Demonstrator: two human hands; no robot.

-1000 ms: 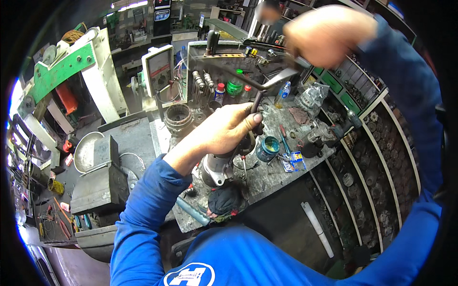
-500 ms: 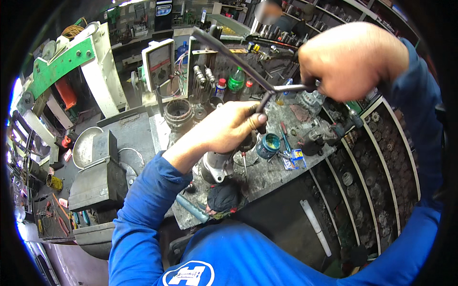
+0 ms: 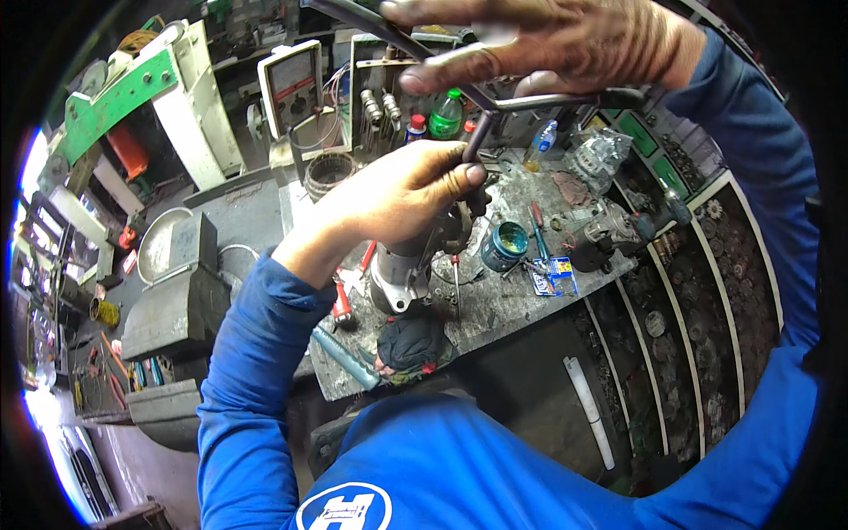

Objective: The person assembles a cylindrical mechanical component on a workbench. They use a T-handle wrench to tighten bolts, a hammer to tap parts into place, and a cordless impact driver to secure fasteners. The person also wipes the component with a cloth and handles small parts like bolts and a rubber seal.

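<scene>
A dark metal T-handle wrench [image 3: 565, 102] is raised over the bench, its crossbar running from upper left to right. My left hand [image 3: 397, 194] is closed round the wrench's shaft below the crossbar, thumb along it. Above the crossbar, my right hand [image 3: 583, 44] has its fingers stretched out and apart, lying over or against the bar; exact contact is unclear. Under my left hand stands a metal motor-like housing [image 3: 399, 281] with a flange at its base. The wrench's lower end is hidden by my hand and the housing.
On the workbench [image 3: 495, 309] are an open blue jar [image 3: 505, 247], screwdrivers, a blue packet [image 3: 555, 276], a black cloth [image 3: 413, 343] and a green bottle [image 3: 446, 115]. A bench vise [image 3: 168, 327] stands left. Parts-filled shelves [image 3: 680, 327] line the right.
My right hand has uncurled from its fist near the right end of the crossbar and swung up and left, fingers spreading. My left hand keeps hold of the shaft. The view has shifted slightly.
</scene>
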